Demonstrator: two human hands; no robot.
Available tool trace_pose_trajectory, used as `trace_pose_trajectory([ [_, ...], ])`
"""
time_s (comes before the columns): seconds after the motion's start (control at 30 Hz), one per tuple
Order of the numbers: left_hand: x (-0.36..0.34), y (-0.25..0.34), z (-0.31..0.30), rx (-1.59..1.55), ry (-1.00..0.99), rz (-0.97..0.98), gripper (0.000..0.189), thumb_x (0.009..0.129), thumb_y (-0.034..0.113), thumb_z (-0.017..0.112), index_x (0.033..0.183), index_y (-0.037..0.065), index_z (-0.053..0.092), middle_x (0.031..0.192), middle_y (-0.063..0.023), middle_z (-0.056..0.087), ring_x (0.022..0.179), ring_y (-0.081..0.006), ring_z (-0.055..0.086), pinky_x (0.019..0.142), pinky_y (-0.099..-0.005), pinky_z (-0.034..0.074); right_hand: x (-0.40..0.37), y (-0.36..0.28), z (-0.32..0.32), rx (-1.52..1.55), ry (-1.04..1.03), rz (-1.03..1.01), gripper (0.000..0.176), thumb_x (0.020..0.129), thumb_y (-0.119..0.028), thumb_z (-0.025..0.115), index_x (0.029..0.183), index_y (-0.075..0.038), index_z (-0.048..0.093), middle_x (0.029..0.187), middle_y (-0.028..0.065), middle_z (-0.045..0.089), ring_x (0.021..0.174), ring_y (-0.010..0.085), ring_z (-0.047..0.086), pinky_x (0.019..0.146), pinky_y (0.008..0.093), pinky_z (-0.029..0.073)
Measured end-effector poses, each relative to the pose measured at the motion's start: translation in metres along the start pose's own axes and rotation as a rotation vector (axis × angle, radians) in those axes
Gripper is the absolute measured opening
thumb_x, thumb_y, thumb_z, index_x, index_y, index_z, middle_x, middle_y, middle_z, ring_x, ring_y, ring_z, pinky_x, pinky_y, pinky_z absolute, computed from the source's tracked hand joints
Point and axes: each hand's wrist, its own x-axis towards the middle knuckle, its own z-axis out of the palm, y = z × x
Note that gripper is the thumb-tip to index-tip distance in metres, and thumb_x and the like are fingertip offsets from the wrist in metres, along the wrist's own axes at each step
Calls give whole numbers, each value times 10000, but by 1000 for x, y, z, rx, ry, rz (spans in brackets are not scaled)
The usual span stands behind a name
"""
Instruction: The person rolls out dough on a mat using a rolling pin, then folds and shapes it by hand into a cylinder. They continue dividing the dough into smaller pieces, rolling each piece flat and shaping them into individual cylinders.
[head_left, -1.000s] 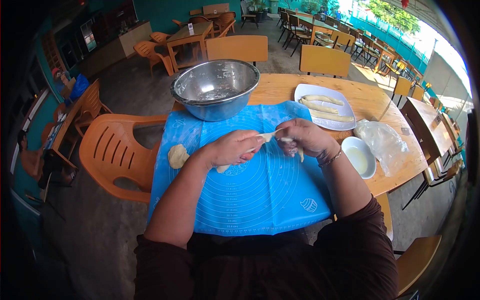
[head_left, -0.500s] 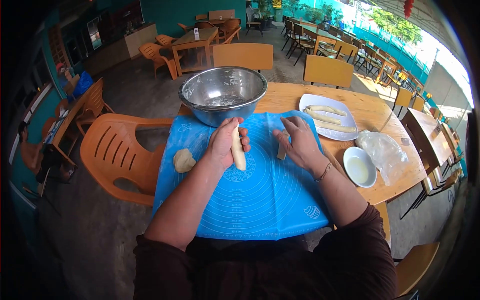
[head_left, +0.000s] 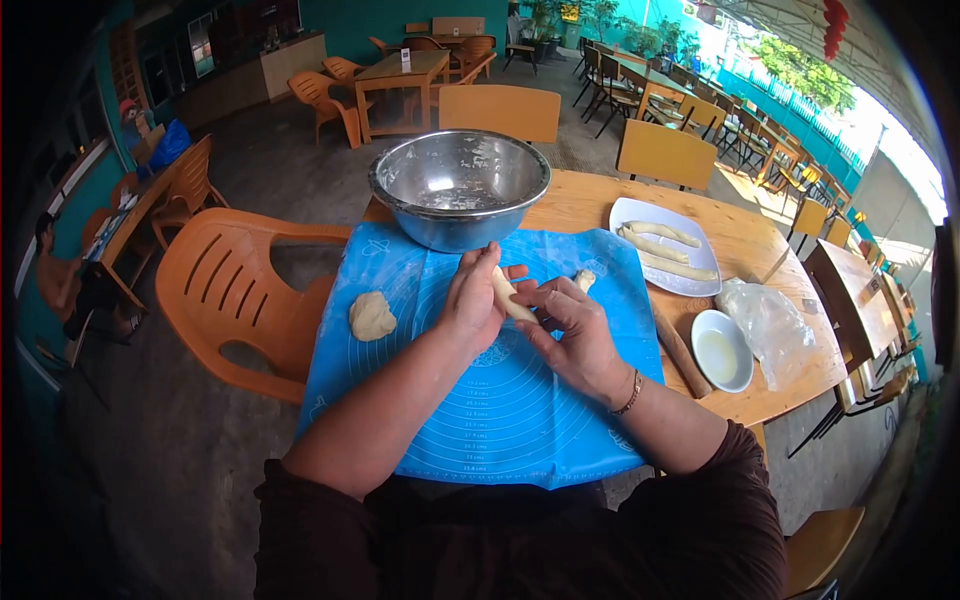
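Note:
My left hand (head_left: 476,298) is wrapped round a pale dough roll (head_left: 511,297), held just above the blue baking mat (head_left: 450,420). With its fingertips, my right hand (head_left: 577,335) grips the lower end of that same roll, hiding part of it. Beyond the right fingers, a small dough piece (head_left: 584,281) lies on the mat. A round dough lump (head_left: 372,317) rests near the mat's left edge.
A steel mixing bowl (head_left: 459,222) stands at the mat's far edge. Rightward are a white plate (head_left: 703,287) bearing dough rolls, a wooden rolling pin (head_left: 682,352), a small white bowl (head_left: 722,380) with liquid, and a plastic bag (head_left: 770,325). Orange chair (head_left: 235,290) at left; a person (head_left: 65,280) sits beyond.
My right hand has left the small dough piece and moved left to take the lower end of the roll. The roll in my left hand is now tilted toward the right.

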Motion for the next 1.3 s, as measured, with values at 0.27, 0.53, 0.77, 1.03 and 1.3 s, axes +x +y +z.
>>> trace_pose_trajectory([
  [0.27, 1, 49, -24, 936, -404, -73, 348, 875, 203, 734, 1066, -6, 533, 994, -132, 623, 920, -233, 661, 800, -420, 602, 12, 23, -41, -29, -278, 247, 282, 784, 114, 631, 1015, -16, 726, 993, 66, 631, 916, 168, 624, 812, 280, 524],
  [0.53, -19, 24, -9, 1665, -584, 206, 376, 736, 185, 826, 1034, 10, 678, 923, -127, 691, 851, -240, 674, 740, -339, 533, 11, 18, -57, -184, -386, 274, 227, 808, -112, 745, 1015, -20, 729, 906, 104, 666, 789, 204, 638, 723, 312, 519],
  [0.77, -27, 31, 9, 1662, -537, -97, 428, 702, 214, 855, 1005, -18, 662, 845, -128, 672, 776, -213, 675, 688, -347, 535, 11, 24, -55, -162, -449, 145, 225, 815, -144, 762, 988, -6, 723, 844, 107, 665, 737, 213, 625, 667, 331, 496],
  [1.03, -36, -5, 4, 1850, -515, 371, 423, 842, 182, 709, 1118, -85, 530, 852, -200, 667, 663, -239, 689, 491, -334, 536, -14, -3, -127, -858, -228, 529, 172, 855, -142, 657, 800, 20, 679, 802, 223, 662, 672, 362, 612, 642, 394, 496],
  [1.3, -60, 15, 36, 1772, -202, 50, 479, 891, 248, 662, 1133, -123, 479, 922, -280, 652, 873, -365, 691, 742, -421, 569, -63, 41, -102, -1166, -164, 391, 103, 793, -19, 555, 751, -33, 648, 774, 163, 686, 773, 365, 671, 687, 462, 530],
])
